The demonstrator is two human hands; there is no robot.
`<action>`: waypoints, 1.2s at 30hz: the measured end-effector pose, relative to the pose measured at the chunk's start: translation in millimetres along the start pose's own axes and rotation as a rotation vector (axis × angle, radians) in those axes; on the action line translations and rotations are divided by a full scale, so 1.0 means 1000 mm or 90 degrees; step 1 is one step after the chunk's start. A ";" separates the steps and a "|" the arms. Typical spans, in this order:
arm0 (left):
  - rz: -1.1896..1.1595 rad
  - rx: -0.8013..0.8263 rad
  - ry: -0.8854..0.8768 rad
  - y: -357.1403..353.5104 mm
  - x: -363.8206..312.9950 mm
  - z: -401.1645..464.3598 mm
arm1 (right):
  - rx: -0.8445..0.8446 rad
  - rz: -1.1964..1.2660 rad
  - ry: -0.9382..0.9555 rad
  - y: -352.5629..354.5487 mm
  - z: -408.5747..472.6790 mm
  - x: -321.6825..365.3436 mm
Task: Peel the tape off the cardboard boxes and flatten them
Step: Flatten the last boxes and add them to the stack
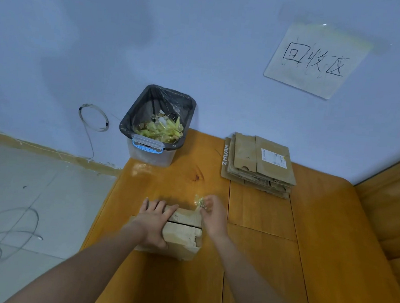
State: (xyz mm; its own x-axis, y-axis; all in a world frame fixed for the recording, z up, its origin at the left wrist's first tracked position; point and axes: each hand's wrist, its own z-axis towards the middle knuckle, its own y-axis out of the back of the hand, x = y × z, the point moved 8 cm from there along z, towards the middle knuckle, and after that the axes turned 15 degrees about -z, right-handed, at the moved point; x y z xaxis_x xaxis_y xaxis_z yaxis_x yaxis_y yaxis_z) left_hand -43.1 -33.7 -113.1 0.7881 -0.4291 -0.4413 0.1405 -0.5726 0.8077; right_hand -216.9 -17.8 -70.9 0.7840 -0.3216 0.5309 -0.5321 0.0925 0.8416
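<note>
Left hand (155, 216) flat atop cardboard box (182, 234), right hand (212, 215) pinching crumpled tape (200, 202).

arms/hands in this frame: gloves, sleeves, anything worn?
Nothing worn that shows. Left hand and right hand are bare, no gloves; no rings visible on the fingers. Both forearms are bare up to the frame edge: no sleeves, watch, bands or markings.

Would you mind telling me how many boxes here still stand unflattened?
1: the box under both hands, near the table's front. The stack by the wall is already flat; its sheets can't be counted.
</note>
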 end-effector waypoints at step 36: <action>0.103 -0.062 -0.008 0.055 0.061 0.139 | 0.083 -0.307 0.338 -0.033 0.257 0.184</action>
State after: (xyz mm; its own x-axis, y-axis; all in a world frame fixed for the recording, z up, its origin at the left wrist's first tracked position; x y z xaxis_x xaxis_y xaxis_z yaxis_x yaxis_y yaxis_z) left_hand -71.3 -188.7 -149.9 0.7980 -0.5190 -0.3062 0.0697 -0.4253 0.9024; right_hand -136.9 -322.1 -25.9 0.9726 0.2058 0.1085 -0.0966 -0.0671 0.9931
